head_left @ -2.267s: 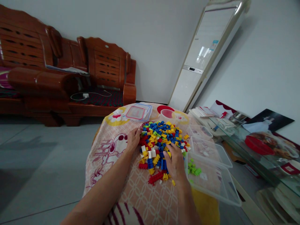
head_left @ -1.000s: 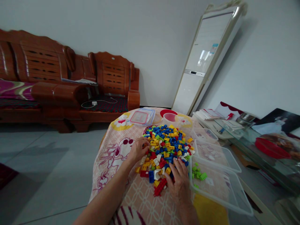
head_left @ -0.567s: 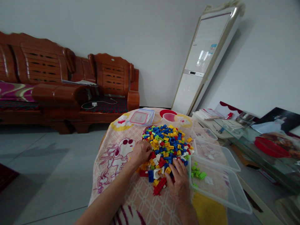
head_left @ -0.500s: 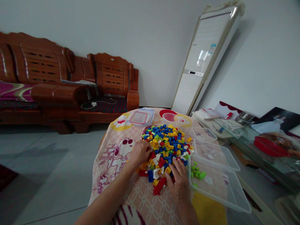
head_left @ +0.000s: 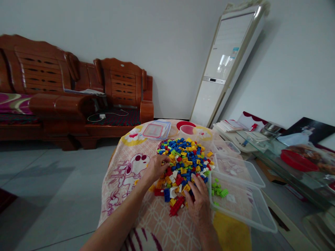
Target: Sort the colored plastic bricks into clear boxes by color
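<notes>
Bricks (head_left: 184,162) touch left grip (head_left: 156,167) and right grip (head_left: 200,200).

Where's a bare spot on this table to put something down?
Bare cloth lies left of the left hand, over the cartoon dog, and nearer, between the forearms. The brick pile, right hand and clear tubs crowd the middle and right.

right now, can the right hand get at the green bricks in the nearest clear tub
Probably yes. The right hand rests on the brick pile beside the lidless tub; only its low wall stands between it and the green bricks.
</notes>
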`<state>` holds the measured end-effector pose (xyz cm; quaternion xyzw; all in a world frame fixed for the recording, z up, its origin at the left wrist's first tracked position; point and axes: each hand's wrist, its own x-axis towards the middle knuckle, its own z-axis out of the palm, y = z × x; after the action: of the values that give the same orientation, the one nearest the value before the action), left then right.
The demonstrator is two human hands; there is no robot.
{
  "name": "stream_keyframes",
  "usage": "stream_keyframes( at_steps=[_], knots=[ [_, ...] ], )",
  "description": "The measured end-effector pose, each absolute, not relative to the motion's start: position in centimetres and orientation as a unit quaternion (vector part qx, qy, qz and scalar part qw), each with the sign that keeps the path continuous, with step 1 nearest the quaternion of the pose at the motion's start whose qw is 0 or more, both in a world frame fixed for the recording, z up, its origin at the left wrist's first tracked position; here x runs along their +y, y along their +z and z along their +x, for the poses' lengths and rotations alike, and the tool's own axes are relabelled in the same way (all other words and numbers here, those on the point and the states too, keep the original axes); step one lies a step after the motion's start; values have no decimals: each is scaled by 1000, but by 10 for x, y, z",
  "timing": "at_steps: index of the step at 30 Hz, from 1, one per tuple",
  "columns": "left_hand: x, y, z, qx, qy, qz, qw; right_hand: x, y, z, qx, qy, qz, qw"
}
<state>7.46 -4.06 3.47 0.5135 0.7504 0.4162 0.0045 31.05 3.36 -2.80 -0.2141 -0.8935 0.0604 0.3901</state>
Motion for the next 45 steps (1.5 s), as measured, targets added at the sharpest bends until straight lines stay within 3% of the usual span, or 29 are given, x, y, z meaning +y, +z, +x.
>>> stream_keyframes(
  at_steps=[4, 12, 18, 21, 26, 30, 35, 40, 45],
  knots=[
    [-27, 44, 94, 710, 455, 536, 32, 34, -25, 309, -888, 50, -209, 406],
    [18, 60, 142, 655, 468, 583, 106, 5, 0, 319, -827, 51, -167, 535],
    [42, 65, 174, 542, 498, 640, 221, 2, 14, 329, -797, 70, -224, 556],
    [38, 71, 157, 538, 508, 647, 186, 8, 13, 337, -794, 70, -245, 551],
    [1, 76, 61, 679, 539, 499, 25, 9, 6, 335, -806, 81, -236, 536],
    [-38, 45, -9, 806, 511, 294, -59, 11, 4, 313, -833, 106, -201, 504],
    [-54, -1, -19, 828, 524, 195, -36, 16, 8, 271, -895, 113, -165, 398],
    [-30, -2, 0, 804, 536, 258, -7, 20, 14, 239, -954, 107, -104, 260],
    [-14, 1, -3, 808, 525, 265, 12, 35, 11, 247, -935, 142, -161, 282]
  ],
)
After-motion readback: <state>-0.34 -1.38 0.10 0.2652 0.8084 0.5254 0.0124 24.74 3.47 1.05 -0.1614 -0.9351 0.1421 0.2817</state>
